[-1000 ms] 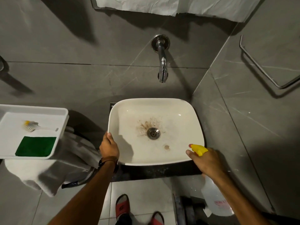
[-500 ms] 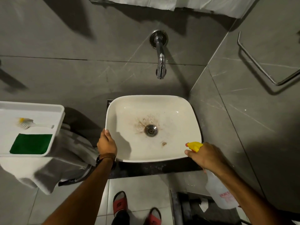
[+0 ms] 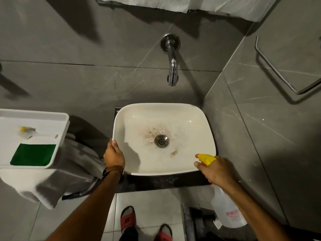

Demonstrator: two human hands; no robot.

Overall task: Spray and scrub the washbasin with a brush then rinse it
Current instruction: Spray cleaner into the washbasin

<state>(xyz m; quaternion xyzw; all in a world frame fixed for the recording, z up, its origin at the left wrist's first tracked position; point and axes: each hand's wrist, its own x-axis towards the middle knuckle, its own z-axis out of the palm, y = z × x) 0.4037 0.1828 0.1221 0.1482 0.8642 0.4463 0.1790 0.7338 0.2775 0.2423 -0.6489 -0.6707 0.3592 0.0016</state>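
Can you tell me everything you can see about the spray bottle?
The spray bottle is see-through whitish plastic with red writing low on its side, too blurry to read. Its spray head is yellow with a small red tip aimed over the front right rim of the washbasin. The right hand grips its neck, a finger at the trigger. It is tilted, nozzle towards the basin, body hanging back above the floor. How full it is cannot be told.

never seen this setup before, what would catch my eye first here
The white washbasin in the middle, with brown grime ringing its drain. The right hand at its near right corner aims a yellow-nozzled spray bottle into it, while the left hand grips the left rim.
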